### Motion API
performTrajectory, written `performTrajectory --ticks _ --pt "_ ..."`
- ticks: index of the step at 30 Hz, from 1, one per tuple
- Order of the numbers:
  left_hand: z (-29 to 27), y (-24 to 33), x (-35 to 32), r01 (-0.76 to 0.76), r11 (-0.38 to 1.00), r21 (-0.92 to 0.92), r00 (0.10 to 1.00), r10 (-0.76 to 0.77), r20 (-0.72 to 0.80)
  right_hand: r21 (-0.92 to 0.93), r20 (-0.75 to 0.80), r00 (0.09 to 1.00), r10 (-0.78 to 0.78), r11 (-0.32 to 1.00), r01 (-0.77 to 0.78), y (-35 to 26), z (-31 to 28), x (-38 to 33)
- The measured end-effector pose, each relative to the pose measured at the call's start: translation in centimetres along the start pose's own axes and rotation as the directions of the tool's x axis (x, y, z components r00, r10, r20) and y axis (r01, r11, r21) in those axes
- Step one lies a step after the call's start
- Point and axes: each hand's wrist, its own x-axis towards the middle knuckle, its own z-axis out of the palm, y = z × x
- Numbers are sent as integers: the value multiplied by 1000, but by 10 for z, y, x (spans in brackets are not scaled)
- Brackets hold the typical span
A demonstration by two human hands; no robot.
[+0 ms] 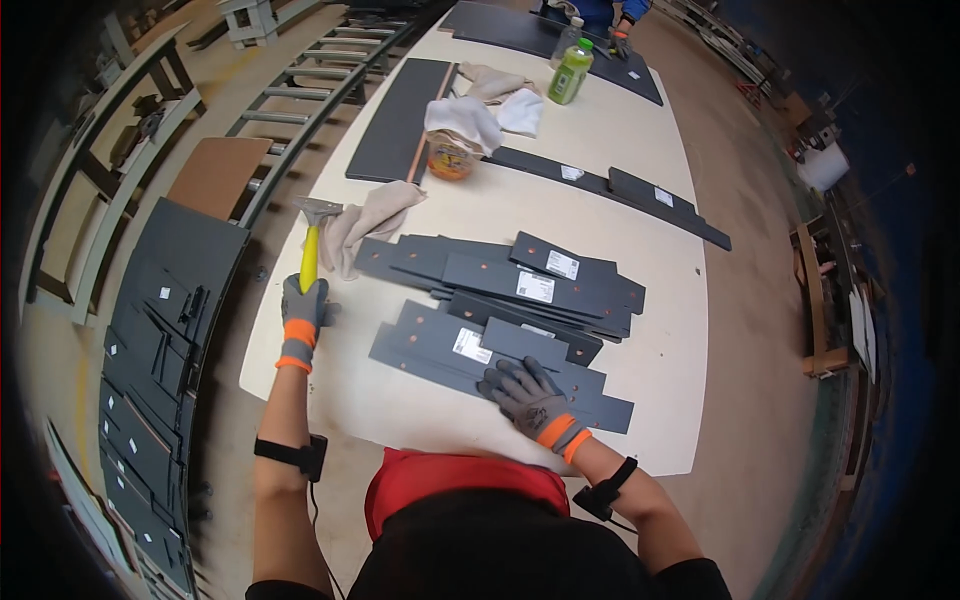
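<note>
My left hand [304, 303], in a grey glove with an orange cuff, is closed round the handle of a yellow-handled tool [310, 255]. The tool points away from me and its wide grey head is uppermost; I cannot make out its exact kind. My right hand [527, 394], gloved alike, lies with fingers stretched on the nearer stack of dark grey panels [420, 340]. A small dark panel [520, 340] rests on that stack, just beyond my fingertips. Behind it sits another stack of dark panels [460, 265] with white labels and copper-coloured dots.
A pale table [650, 390] bears everything. A beige cloth [375, 220] lies near the tool head. Farther off are an orange-filled tub [450, 162] under a white cloth, long dark boards [395, 125] and a green bottle [570, 75]. A co-worker's gloved hand [619, 42] touches the far board.
</note>
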Motion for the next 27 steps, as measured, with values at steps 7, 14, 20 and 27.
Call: performTrajectory --ticks 7,14,20,27 --pt "0 -4 -107 -320 942 -107 948 317 -44 27 -76 996 36 999 -35 -6 -28 12" --pt "59 -26 -209 -283 919 -275 853 372 366 975 -169 856 488 209 74 -46 -72 48" --pt "108 -16 -253 -875 471 -110 129 448 885 998 39 547 837 -9 -57 -17 -82 -9" --pt "146 -19 -168 -896 -18 443 380 481 790 965 263 192 946 -256 -63 -24 -48 -174"
